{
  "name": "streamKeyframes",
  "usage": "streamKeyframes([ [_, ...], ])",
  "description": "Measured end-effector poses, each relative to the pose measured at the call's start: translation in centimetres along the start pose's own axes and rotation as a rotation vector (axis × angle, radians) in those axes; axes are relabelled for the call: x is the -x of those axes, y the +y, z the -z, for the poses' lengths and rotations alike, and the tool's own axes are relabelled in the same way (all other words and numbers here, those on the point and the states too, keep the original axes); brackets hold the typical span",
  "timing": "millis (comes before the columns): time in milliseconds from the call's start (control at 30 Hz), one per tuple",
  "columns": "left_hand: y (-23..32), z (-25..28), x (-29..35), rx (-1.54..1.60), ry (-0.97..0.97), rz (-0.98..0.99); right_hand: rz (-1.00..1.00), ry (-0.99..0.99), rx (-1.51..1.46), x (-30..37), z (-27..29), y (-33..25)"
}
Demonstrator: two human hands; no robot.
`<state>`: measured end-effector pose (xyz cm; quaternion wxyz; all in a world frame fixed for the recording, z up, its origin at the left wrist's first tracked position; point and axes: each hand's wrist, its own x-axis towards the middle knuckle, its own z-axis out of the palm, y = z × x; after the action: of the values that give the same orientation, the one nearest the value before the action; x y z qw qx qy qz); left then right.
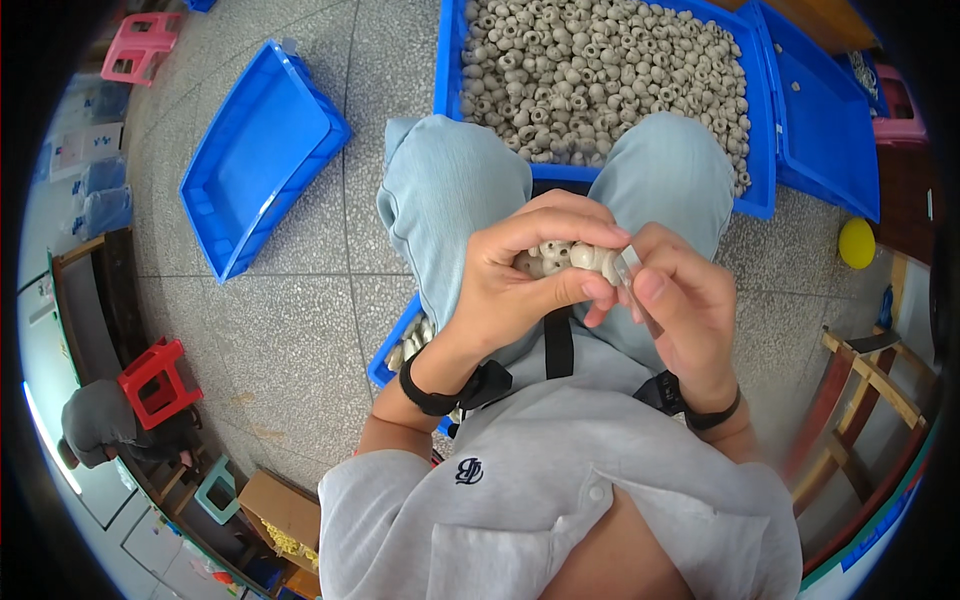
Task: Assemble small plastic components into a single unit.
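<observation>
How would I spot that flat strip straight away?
Find the large blue plastic bin of small round grey beads. Just below it in the picture, the right hand grips a thin, flat, shiny strip. Unlike the rounded grey pieces in the left hand, it is straight-edged.

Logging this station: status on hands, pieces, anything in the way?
Left hand holding small beige pieces. Right hand pinching thin flat strip at one piece's end. No visible obstruction.
</observation>
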<state>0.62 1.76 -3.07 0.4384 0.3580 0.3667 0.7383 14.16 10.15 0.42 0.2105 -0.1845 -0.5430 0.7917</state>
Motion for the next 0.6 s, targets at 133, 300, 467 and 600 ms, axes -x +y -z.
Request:
streamKeyframes([
  [133, 0.43, -0.16, 0.16, -0.063, 0.041, 0.088, 0.003, -0.013, 0.009, 0.04, 0.14, -0.07],
  [300, 0.08, -0.1, 0.19, 0.024, 0.005, 0.019, 0.0, -0.017, -0.022, 0.12, -0.02, -0.03],
  [467, -0.34, 0.11, 0.2, -0.044, -0.003, -0.025, -0.004, -0.028, -0.027, 0.13, -0.05, -0.07],
  [600, -0.15, 0.04, 0.3, -0.04, 0.007, -0.004, 0.0, -0.013, -0.043, 0.14, -0.34, -0.11],
])
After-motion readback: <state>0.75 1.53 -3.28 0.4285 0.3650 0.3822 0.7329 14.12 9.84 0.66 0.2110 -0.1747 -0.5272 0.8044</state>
